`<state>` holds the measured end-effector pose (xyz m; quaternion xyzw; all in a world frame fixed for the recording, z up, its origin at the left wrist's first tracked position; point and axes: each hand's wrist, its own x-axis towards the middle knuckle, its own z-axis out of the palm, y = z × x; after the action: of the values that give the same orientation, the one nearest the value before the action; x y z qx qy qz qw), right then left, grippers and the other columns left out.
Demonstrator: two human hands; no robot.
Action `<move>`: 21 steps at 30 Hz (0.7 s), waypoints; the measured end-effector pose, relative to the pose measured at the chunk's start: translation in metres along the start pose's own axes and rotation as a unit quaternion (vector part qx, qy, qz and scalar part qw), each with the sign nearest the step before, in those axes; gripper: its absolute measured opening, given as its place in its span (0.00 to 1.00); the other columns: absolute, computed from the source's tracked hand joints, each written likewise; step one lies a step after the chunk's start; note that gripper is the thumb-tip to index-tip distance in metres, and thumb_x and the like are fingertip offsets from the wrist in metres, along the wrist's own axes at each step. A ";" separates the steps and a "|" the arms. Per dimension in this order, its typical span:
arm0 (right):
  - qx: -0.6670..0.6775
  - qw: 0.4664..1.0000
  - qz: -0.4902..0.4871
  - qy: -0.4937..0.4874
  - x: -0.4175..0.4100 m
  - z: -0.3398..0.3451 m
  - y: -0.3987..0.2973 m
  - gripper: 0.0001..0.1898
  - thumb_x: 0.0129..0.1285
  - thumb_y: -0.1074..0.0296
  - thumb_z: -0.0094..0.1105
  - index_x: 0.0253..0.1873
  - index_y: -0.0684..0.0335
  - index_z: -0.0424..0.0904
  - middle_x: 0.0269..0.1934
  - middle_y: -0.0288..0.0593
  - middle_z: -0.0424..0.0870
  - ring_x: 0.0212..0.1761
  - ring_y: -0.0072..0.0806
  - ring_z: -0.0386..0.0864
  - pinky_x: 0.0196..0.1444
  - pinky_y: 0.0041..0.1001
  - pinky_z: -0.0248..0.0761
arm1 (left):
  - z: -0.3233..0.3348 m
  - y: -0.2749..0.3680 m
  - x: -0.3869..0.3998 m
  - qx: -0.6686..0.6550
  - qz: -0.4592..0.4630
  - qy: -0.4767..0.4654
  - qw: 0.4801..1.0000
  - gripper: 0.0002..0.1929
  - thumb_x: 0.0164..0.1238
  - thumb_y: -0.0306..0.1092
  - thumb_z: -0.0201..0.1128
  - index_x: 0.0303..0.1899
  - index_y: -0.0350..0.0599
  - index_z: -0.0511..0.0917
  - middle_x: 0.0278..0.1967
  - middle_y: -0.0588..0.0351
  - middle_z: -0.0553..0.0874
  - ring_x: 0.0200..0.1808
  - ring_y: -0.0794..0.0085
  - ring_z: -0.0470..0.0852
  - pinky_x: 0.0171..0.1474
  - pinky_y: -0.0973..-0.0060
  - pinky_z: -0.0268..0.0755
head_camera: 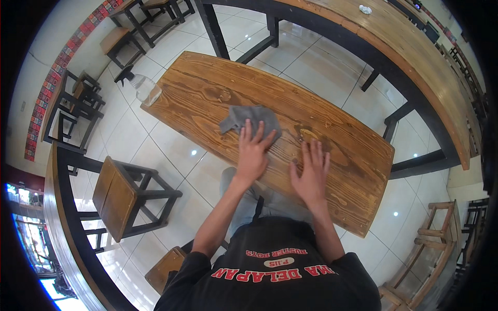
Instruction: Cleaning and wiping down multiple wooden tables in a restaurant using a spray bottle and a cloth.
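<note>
A grey cloth (255, 116) lies bunched on the brown wooden table (206, 83) before me. My left hand (253, 153) rests with its spread fingers on the cloth's near edge, pressing on it rather than gripping it. To the right, my right hand (313, 167) is held palm down over the bare wood, fingers apart, holding nothing. Just beyond its fingertips is a darker, wet-looking patch around a knot (309, 134). At the table's far left corner stands a clear spray bottle (146, 89) with a black trigger head, partly filled with liquid.
A long wooden table (369, 29) with a black frame runs along the far side. Wooden stools (116, 198) with dark legs stand on the tiled floor at the left, and another stool (167, 268) is near my left elbow. Wooden furniture (432, 237) stands at the right.
</note>
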<state>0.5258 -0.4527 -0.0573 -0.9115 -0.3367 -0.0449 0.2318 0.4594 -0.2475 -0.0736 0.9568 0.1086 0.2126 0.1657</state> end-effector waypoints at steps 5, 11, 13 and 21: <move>-0.092 0.991 0.096 -0.009 -0.023 -0.023 0.041 0.37 0.82 0.49 0.53 0.85 0.66 0.62 0.88 0.61 0.55 0.92 0.54 0.48 0.90 0.59 0.34 | 0.017 0.056 0.004 -0.149 0.079 -0.048 0.984 0.43 0.57 0.24 0.60 0.81 0.40 0.69 0.80 0.35 0.71 0.86 0.27 0.54 0.85 0.38 0.49; -0.083 0.991 0.105 -0.005 -0.043 -0.013 0.044 0.32 0.85 0.54 0.48 0.86 0.63 0.63 0.90 0.58 0.52 0.93 0.54 0.44 0.89 0.61 0.32 | 0.034 0.078 -0.004 -0.131 0.199 -0.088 0.967 0.40 0.62 0.28 0.65 0.80 0.43 0.72 0.82 0.40 0.69 0.87 0.39 0.56 0.86 0.45 0.52; -0.106 0.990 0.093 -0.003 -0.042 -0.013 0.041 0.33 0.85 0.51 0.49 0.86 0.62 0.63 0.90 0.59 0.50 0.93 0.53 0.43 0.90 0.60 0.32 | 0.020 0.074 0.004 -0.147 0.161 -0.106 0.970 0.38 0.63 0.29 0.66 0.78 0.44 0.74 0.84 0.42 0.68 0.88 0.42 0.57 0.86 0.46 0.53; -0.133 0.986 0.100 -0.015 -0.043 -0.020 0.035 0.37 0.81 0.43 0.52 0.87 0.57 0.63 0.90 0.57 0.50 0.93 0.52 0.42 0.90 0.58 0.32 | 0.001 0.003 0.020 0.071 0.186 -0.093 0.976 0.43 0.59 0.33 0.75 0.80 0.53 0.74 0.87 0.53 0.64 0.89 0.53 0.56 0.87 0.50 0.54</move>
<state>0.5162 -0.5103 -0.0637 -0.9638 -0.2386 -0.0518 0.1068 0.4778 -0.2447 -0.0657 0.9851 -0.0719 0.1419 0.0647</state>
